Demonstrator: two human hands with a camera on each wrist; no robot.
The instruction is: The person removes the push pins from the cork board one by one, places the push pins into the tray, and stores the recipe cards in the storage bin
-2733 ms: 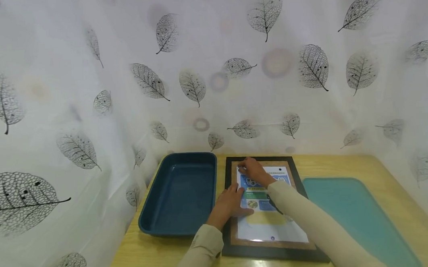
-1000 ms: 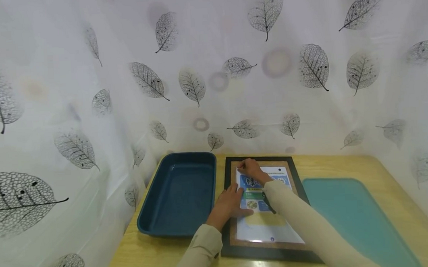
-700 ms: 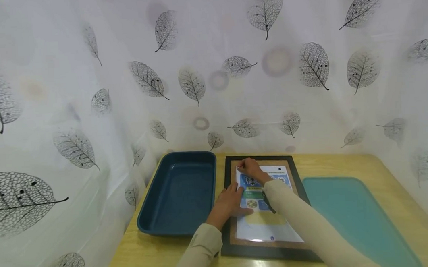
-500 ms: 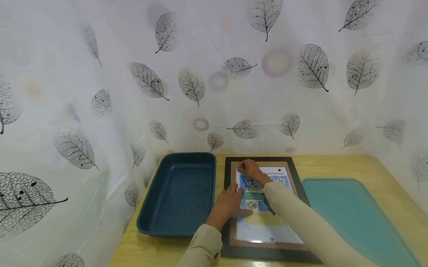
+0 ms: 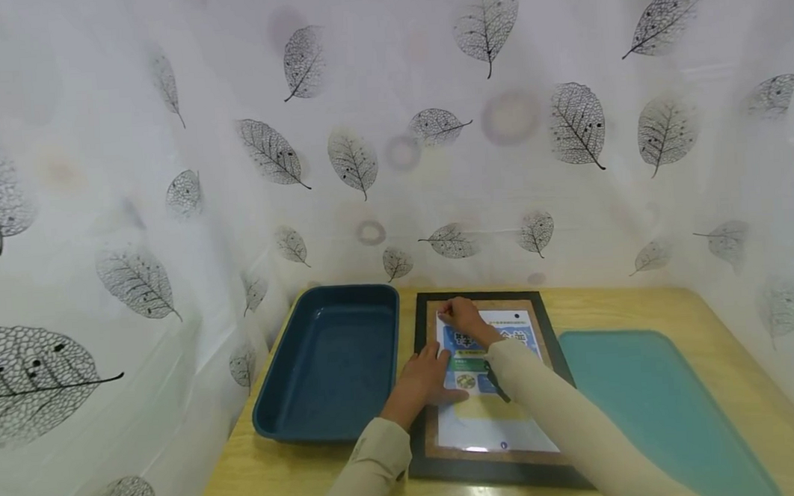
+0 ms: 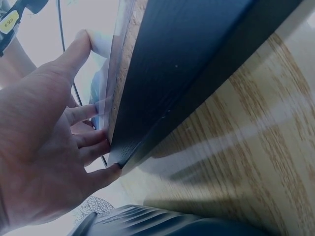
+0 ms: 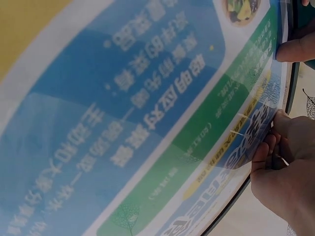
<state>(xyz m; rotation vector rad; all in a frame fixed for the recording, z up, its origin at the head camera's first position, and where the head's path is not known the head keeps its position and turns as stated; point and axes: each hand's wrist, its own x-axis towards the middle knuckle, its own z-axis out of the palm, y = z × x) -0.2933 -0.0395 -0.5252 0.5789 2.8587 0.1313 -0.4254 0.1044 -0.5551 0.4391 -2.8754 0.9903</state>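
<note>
Apparently light and thin, the sheet (image 5: pixel 480 427) should handle as a smooth, springy piece. Its gloss and the clear margin in the left wrist view suggest a plastic skin, so it would slide under a fingertip rather than tear, and a hard fold would probably leave a crease. It lies at lower centre of the head view, on a brown board (image 5: pixel 431 433) inside a black frame (image 5: pixel 489 471). The frame looks rigid and the weightiest of the three; if lifting were needed, its long side bars would be the place to grip, while the sheet is best taken by a corner or pressed flat along its margin. A dark dot (image 5: pixel 516 316) near the sheet's upper right corner may be a pin.

As for pose, the left hand (image 5: pixel 422 378) comes up from the bottom of the head view, fingers spread wide along the sheet's left margin and the frame's side, thumb out across the sheet. The right hand (image 5: pixel 466 318) reaches diagonally from the lower right, its sleeve crossing the sheet. Its fingers are bunched narrow at the sheet's upper left corner; whether they pinch the corner, or something small there, I cannot tell.
</note>
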